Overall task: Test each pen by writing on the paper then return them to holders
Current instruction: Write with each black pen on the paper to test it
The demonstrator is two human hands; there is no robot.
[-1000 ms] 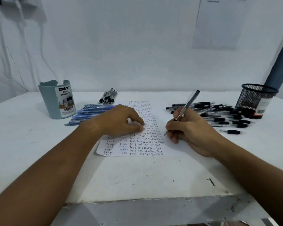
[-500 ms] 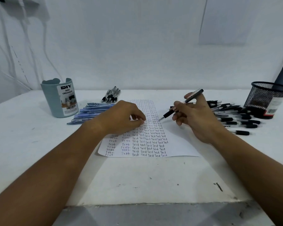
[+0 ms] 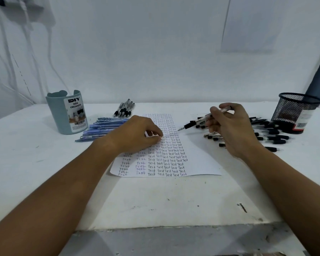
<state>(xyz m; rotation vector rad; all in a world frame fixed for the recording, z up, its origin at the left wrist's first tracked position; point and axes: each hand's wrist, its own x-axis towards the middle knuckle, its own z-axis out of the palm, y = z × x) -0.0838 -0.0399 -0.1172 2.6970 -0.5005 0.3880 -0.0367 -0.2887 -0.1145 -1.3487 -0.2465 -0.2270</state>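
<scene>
the paper is carrying the handwritten word "test" in repeating rows and columns. the label on the grey holder is reading "diy desk organizer", with a barcode below whose digits are staying too small to read. the mesh holder is showing a label too blurred to read.

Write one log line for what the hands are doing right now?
left hand: rests on paper | right hand: holds black pen above table, tip off paper | black mesh holder: upright, far right

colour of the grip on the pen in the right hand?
Black grip on the pen, clear barrel; right hand holds it. Head view.
</scene>
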